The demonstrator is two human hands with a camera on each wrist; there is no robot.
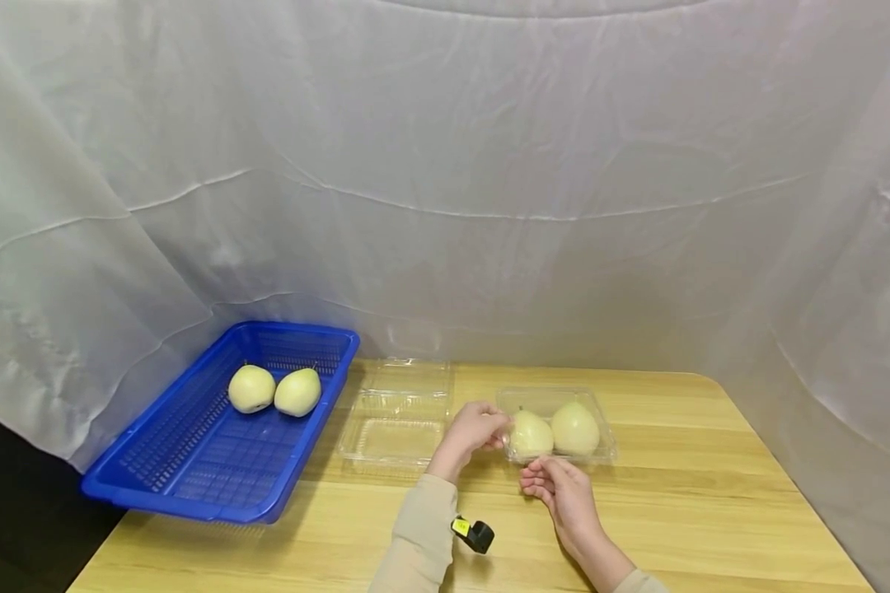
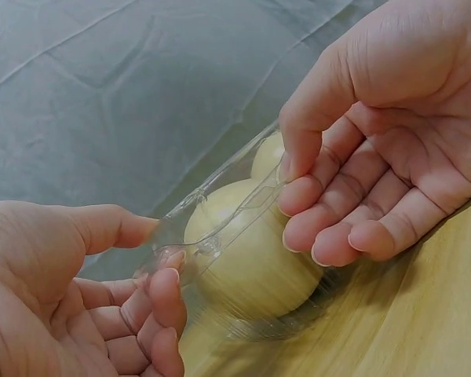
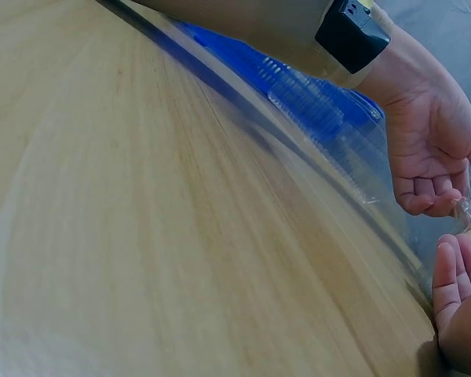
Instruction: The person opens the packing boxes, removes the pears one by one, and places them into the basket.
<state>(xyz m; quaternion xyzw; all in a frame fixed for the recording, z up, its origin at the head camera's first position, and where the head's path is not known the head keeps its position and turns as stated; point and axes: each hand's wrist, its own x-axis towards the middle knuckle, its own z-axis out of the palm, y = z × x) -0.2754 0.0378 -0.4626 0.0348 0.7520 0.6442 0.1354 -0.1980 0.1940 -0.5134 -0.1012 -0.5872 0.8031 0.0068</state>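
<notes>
A clear plastic clamshell box (image 1: 540, 399) holds two pale yellow-green pears (image 1: 531, 434) (image 1: 575, 428) side by side, its lid lying over them. At the box's left front corner, my left hand (image 1: 475, 430) pinches the rim between thumb and fingers. My right hand (image 1: 564, 490) has thumb and forefinger together on the front edge, the other fingers loosely bent. In the left wrist view, both hands grip the same clear rim (image 2: 255, 200) in front of a pear (image 2: 255, 259). The right wrist view catches only a sliver of the box between the hands.
To the left, a second clear clamshell box (image 1: 396, 436) lies opened out on the wooden table (image 1: 682, 511). Beyond it stands a blue plastic basket (image 1: 300, 473) with two pears (image 1: 251, 389) (image 1: 297, 393) inside. A grey-white curtain (image 1: 445, 272) hangs behind the table.
</notes>
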